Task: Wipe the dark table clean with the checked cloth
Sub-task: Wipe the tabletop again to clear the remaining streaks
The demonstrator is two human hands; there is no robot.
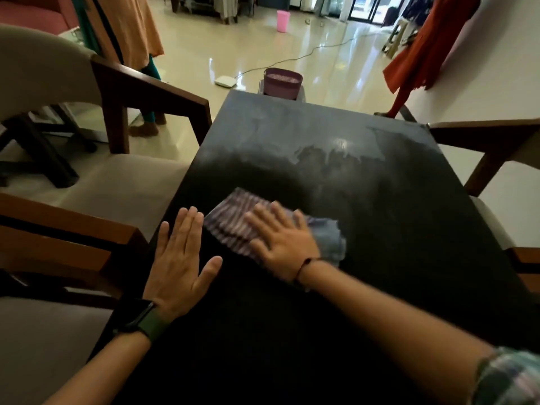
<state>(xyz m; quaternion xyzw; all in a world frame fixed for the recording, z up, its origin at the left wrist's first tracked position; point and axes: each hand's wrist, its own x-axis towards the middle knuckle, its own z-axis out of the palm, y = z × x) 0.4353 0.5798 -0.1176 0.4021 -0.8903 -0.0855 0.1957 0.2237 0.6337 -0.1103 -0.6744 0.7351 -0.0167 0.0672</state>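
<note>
Presently listed: one checked cloth (233, 222), folded flat, lying on the near-left part of the dark counter (394, 217). Judged soft, light and limp; likely to bunch or slide under a push, so best handled by a flat palm pressing on its middle rather than a pinch at a corner. Long axis runs diagonally, from the far-left corner toward the near-right, where a bluish end shows beside the wrist. Right hand (282, 239): fingers straight and spread, pressing down on the cloth, somewhat blurred. Left hand (181, 258): flat, fingers straight, resting on the counter just beside the cloth's left edge, holding nothing. Counter surface: grey hazy streaks across the far half; near half looks darker.
</note>
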